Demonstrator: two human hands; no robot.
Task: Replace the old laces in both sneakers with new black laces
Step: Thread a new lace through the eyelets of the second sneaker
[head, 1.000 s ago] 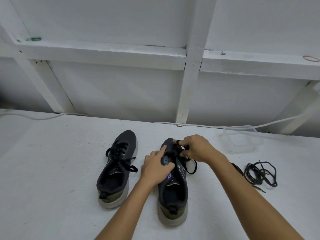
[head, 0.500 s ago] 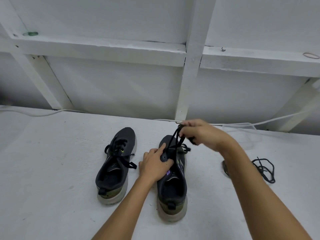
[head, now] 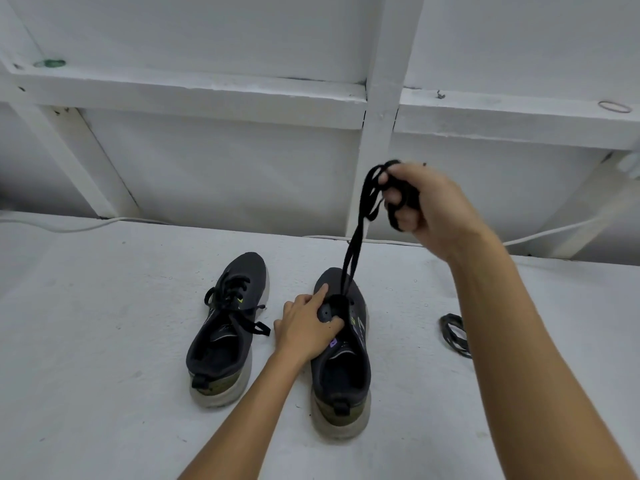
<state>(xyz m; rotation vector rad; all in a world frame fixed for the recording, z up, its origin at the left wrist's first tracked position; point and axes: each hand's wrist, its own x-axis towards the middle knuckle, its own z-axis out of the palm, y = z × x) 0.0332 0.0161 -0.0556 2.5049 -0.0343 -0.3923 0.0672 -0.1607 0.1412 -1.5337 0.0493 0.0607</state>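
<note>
The right hand [head: 420, 202] is raised high above the surface, with the forearm going up from the lower right corner. Its fingers are curled around a bunch of black lace [head: 356, 233], and two strands of this lace hang down tight to the front eyelets of the right sneaker [head: 341, 351]. The left hand [head: 306, 327] lies on the same sneaker and presses it down: the index finger is stretched over the toe part, and the thumb rests at the eyelet area near the tongue. This hand does not grasp anything; its fingers are nearly straight.

On the side of the right sneaker there are small green and purple marks, but no writing can be read. The left sneaker [head: 227, 327] stands just beside it, toes pointing away, with its black lace tied and a small green mark near the eyelets.

Both sneakers stand on a white table [head: 86, 341]. Another bundle of black laces [head: 455, 334] lies on the table to the right, partly hidden behind the right forearm. A white cable [head: 86, 226] runs along the far edge, under the white wooden frame [head: 377, 133].
</note>
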